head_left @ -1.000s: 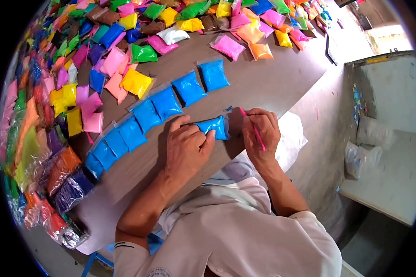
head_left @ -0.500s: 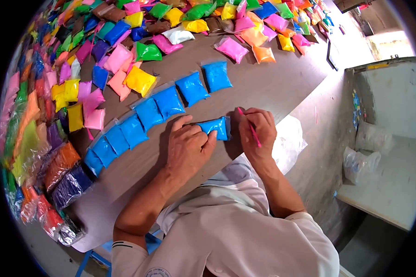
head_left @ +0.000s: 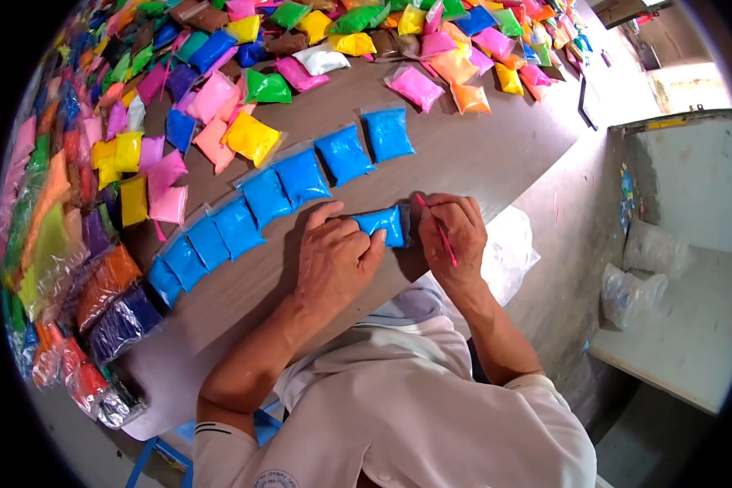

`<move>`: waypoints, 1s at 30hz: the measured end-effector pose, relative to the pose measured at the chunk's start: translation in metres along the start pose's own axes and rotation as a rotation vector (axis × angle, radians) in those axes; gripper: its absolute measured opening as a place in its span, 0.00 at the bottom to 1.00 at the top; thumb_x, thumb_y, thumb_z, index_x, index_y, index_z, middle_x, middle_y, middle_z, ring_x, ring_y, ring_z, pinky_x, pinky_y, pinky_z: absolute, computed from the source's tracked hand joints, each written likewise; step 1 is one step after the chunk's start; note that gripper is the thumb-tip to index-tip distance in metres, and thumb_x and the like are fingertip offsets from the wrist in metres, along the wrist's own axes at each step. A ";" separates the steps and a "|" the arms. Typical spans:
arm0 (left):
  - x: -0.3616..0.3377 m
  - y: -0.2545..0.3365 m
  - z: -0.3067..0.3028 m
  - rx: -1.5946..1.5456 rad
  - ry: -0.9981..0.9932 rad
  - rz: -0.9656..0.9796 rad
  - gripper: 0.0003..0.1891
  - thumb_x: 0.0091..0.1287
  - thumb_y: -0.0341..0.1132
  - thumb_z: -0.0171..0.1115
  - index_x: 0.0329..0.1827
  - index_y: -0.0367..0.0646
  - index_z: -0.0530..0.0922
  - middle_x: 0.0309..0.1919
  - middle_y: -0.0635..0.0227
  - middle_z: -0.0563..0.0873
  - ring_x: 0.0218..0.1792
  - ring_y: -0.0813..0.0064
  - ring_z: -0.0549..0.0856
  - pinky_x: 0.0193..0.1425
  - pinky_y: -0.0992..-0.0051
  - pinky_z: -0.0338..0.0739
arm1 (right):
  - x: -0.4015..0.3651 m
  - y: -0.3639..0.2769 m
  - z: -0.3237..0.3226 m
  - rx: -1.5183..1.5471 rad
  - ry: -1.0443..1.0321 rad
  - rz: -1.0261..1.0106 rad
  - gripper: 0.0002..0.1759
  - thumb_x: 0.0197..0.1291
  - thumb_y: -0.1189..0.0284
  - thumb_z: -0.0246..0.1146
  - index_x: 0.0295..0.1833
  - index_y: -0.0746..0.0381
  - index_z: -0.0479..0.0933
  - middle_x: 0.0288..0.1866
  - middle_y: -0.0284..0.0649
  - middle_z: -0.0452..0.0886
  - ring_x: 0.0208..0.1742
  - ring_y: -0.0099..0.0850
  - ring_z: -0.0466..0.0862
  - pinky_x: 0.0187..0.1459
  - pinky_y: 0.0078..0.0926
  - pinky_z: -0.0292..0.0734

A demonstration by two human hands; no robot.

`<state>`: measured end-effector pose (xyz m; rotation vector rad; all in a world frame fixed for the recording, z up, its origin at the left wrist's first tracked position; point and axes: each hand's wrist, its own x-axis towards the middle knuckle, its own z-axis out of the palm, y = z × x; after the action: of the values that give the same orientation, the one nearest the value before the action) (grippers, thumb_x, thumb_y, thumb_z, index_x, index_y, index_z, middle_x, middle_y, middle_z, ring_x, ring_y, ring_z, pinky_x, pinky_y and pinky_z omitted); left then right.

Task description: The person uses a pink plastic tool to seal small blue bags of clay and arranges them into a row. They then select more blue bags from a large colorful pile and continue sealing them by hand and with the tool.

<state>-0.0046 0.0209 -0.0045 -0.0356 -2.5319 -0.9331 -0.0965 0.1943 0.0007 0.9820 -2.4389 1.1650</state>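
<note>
On the table in front of me lies a small clear packet filled with blue clay-like stuff [head_left: 381, 225]. My left hand [head_left: 337, 256] is closed on its left end, the thumb along the near edge and the fingers curled over the top. Just off the packet's right end, my right hand [head_left: 455, 232] pinches a thin pink stick [head_left: 444, 236], its upper tip pointing away from me. Beyond both hands, a curved row of similar blue packets [head_left: 305, 176] runs from the lower left up to the middle of the table.
Packets of many colours [head_left: 252, 137] are heaped along the far and left sides of the brown table [head_left: 480, 146]. A clear plastic bag [head_left: 508, 252] sits by my right forearm. To the right stands a pale shelf [head_left: 683, 317] with plastic bags [head_left: 630, 293] on it.
The view has shifted very slightly. Both hands keep their places, the left on the blue packet and the right holding the pink stick.
</note>
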 end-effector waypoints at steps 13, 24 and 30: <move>0.001 0.000 0.001 0.009 0.010 0.015 0.19 0.63 0.32 0.71 0.15 0.40 0.73 0.18 0.62 0.76 0.26 0.61 0.80 0.63 0.58 0.75 | 0.003 0.000 -0.002 0.020 -0.029 0.019 0.13 0.43 0.87 0.68 0.34 0.62 0.75 0.40 0.42 0.83 0.38 0.43 0.80 0.41 0.35 0.77; -0.001 0.001 0.000 0.010 0.000 0.007 0.19 0.63 0.32 0.70 0.15 0.41 0.73 0.18 0.62 0.76 0.27 0.62 0.80 0.63 0.58 0.75 | 0.000 -0.014 -0.007 0.135 -0.122 -0.027 0.14 0.42 0.87 0.68 0.33 0.61 0.73 0.39 0.42 0.83 0.39 0.42 0.79 0.41 0.34 0.76; -0.001 0.001 0.002 0.013 0.023 0.017 0.20 0.63 0.32 0.70 0.14 0.40 0.73 0.18 0.62 0.76 0.28 0.62 0.81 0.63 0.58 0.75 | -0.021 -0.016 -0.015 0.083 -0.103 -0.009 0.17 0.36 0.88 0.68 0.34 0.62 0.73 0.40 0.41 0.83 0.36 0.39 0.79 0.38 0.32 0.75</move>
<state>-0.0047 0.0229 -0.0060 -0.0422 -2.5128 -0.9058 -0.0705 0.2085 0.0094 1.1021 -2.4794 1.2506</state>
